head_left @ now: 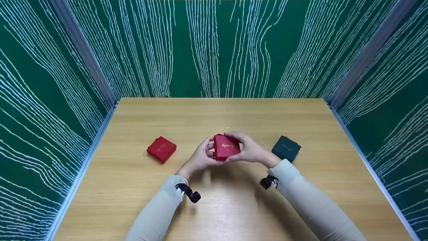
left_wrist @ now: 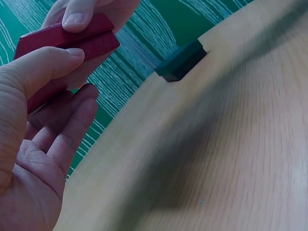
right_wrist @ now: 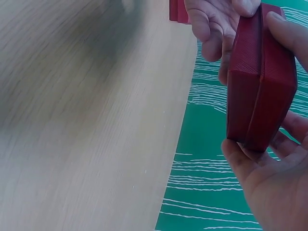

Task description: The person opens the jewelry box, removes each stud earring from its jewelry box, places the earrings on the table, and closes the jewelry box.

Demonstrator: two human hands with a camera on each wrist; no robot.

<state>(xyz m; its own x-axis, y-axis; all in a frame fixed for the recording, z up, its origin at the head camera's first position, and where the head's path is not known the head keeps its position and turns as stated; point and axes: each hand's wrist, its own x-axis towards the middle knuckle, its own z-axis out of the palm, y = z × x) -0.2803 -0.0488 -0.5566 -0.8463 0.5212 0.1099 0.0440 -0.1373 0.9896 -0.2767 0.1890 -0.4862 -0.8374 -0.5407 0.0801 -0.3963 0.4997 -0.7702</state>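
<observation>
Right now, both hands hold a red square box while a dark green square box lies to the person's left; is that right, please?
Not quite: the dark green square box lies to the person's right, as the head view shows; the rest stands.

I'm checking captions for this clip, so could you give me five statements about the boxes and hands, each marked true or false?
1. The left hand and right hand both hold one red box. True.
2. The dark green box lies on the person's left. False: the dark green box lies on the right.
3. Gold lettering shows on the held box. True.
4. The second red box is stacked on the dark green one. False: the second red box lies apart from it, on the left.
5. The held box is raised off the wooden table. True.
</observation>
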